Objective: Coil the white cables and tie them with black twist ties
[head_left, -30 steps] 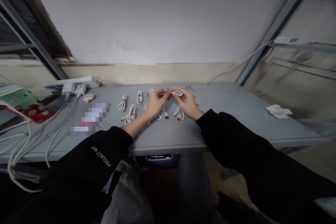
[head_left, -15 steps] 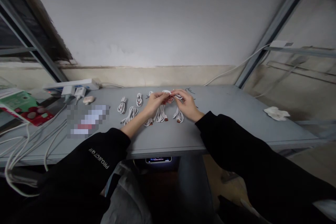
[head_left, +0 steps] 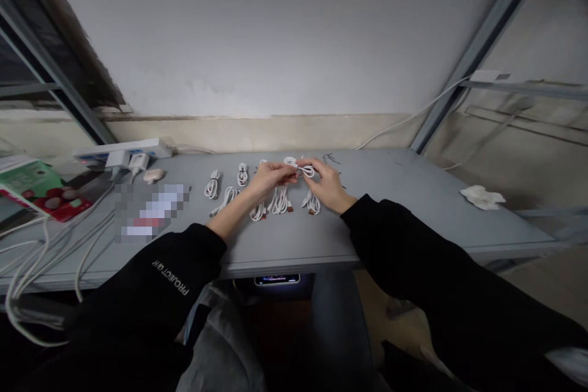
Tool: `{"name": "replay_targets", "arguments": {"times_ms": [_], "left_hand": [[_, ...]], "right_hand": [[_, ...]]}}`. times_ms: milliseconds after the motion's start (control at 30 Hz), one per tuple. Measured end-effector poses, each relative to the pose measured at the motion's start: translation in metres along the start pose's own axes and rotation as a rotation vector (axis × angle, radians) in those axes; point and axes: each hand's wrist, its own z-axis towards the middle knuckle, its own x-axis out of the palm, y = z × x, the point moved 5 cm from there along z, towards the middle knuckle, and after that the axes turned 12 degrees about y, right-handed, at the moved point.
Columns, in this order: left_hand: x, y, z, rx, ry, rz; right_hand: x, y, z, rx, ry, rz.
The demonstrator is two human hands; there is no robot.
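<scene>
My left hand [head_left: 272, 177] and my right hand [head_left: 328, 187] meet above the table, both closed on one coiled white cable [head_left: 307, 171]. A dark band, seemingly a twist tie, crosses the cable's middle at my left fingertips; its ends are hidden. The cable's loop sticks out toward my right thumb and fingers. Below my hands lie loose coiled cables with reddish-brown plugs, among them a middle bundle [head_left: 280, 201] and a right bundle [head_left: 311, 202]. Left of my left arm rest two cables bound with black ties, a nearer one [head_left: 212, 184] and a farther one [head_left: 242, 174].
Several loose black ties [head_left: 329, 159] lie behind my right hand. At the left are a power strip [head_left: 156, 148] with plugged chargers, a beige case [head_left: 153, 176], a blurred-out item [head_left: 158, 208] and a red-green package [head_left: 41, 190]. Crumpled white tissue [head_left: 483, 198] lies at the right.
The held cable has turned so that its loop and dark band show more clearly between my hands. My right fingers have shifted slightly. The cables on the table stay where they were.
</scene>
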Motion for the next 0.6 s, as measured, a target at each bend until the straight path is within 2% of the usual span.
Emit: {"name": "replay_targets", "arguments": {"times_ms": [233, 367, 600], "left_hand": [[-0.011, 0.0, 0.005, -0.094, 0.165, 0.023], [-0.02, 0.002, 0.006, -0.166, 0.204, 0.052], [-0.013, 0.001, 0.006, -0.155, 0.252, -0.067]], "right_hand": [[0.001, 0.003, -0.001, -0.046, -0.016, 0.035], [0.0, 0.006, -0.001, -0.097, -0.024, -0.003], [-0.003, 0.011, -0.001, -0.179, -0.051, -0.045]]}}
